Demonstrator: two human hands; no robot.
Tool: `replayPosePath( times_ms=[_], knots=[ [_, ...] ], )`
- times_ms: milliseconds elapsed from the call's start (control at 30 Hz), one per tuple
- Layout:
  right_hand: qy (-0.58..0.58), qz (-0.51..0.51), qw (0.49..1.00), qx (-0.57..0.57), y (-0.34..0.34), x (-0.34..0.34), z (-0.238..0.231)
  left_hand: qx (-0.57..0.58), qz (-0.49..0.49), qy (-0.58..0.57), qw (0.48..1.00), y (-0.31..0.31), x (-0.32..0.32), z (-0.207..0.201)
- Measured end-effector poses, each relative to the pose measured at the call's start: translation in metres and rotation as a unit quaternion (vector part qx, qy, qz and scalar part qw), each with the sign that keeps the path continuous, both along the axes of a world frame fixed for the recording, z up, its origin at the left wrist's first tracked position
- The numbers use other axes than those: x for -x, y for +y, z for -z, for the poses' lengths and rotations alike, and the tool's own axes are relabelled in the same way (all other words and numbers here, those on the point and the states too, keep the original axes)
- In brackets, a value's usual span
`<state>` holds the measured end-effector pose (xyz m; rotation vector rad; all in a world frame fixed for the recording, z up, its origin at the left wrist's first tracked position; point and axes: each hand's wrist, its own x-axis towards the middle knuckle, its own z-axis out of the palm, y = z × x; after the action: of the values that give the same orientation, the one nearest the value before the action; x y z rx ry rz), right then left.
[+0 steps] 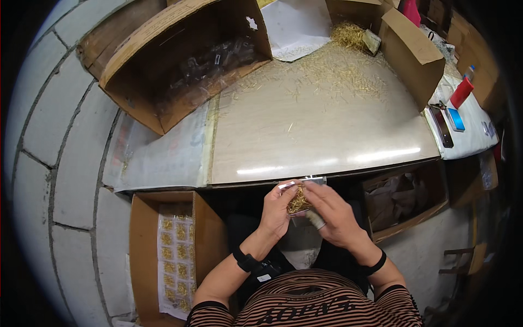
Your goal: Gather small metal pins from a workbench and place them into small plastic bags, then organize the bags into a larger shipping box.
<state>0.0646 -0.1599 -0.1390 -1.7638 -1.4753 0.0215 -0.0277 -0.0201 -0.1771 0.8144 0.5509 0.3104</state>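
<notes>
Just in front of the table's near edge, my left hand [277, 211] is closed around a small clear plastic box [298, 204] full of thin golden pins. My right hand [336, 218], slightly blurred, has its fingers bent over the same box from the right. A pale wrap [315, 219] covers one right finger. Past the fingertips a shiny clear edge [314, 180] shows, perhaps the box's lid; I cannot tell. The fingers hide much of the box.
Loose golden pins [338, 73] are scattered over the far tabletop [305, 136], heaped at the back. A cardboard box [131, 82] of clear plastic boxes lies tipped at far left. Lower left, another carton [143, 245] holds filled boxes in rows. Phones [442, 128] lie at right.
</notes>
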Motion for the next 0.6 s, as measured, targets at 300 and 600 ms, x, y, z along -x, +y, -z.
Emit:
replayPosePath(
  times_ms=[300,600],
  knots=[
    [0.021,0.034,0.999,-0.002,-0.005,0.007,0.001,0.057,0.039,-0.051,0.996,-0.006,0.012,-0.005],
    [0.069,0.064,0.994,0.048,0.006,0.024,0.013,-0.001,0.024,-0.067,0.997,-0.019,0.018,0.006]
  ],
)
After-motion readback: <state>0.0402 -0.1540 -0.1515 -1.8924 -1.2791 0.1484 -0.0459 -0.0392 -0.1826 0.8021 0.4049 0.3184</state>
